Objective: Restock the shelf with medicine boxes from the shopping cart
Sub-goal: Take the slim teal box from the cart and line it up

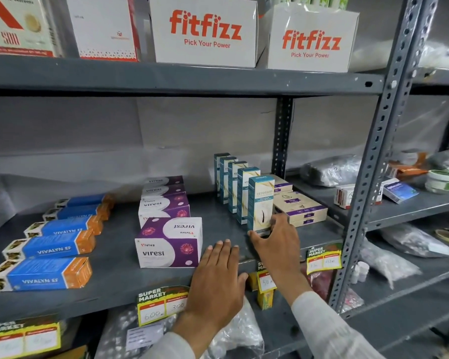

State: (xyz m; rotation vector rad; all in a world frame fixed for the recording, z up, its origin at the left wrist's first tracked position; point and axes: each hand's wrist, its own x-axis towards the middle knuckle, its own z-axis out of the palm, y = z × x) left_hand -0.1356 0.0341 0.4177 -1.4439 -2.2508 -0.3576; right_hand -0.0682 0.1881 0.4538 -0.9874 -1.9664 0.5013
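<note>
A grey metal shelf (pixel 109 286) holds rows of medicine boxes. Several tall teal-and-white boxes stand upright in a line running back from the front. My right hand (pixel 276 240) grips the base of the front teal box (pixel 261 200), thumb on its left side and fingers on its right. My left hand (pixel 215 278) rests flat on the shelf's front edge, fingers together, just right of the front purple-and-white Virest box (pixel 166 242). Blue-and-orange Vivalyn EF boxes (pixel 42 274) lie in a row on the left. The shopping cart is out of view.
Flat cream-and-purple boxes (pixel 300 207) lie right of the teal row. Two Fitfizz cartons (pixel 205 29) sit on the shelf above. A perforated upright post (pixel 373 161) stands to the right. Yellow price tags (pixel 162 305) hang from the shelf edge. Plastic bags fill the lower shelves.
</note>
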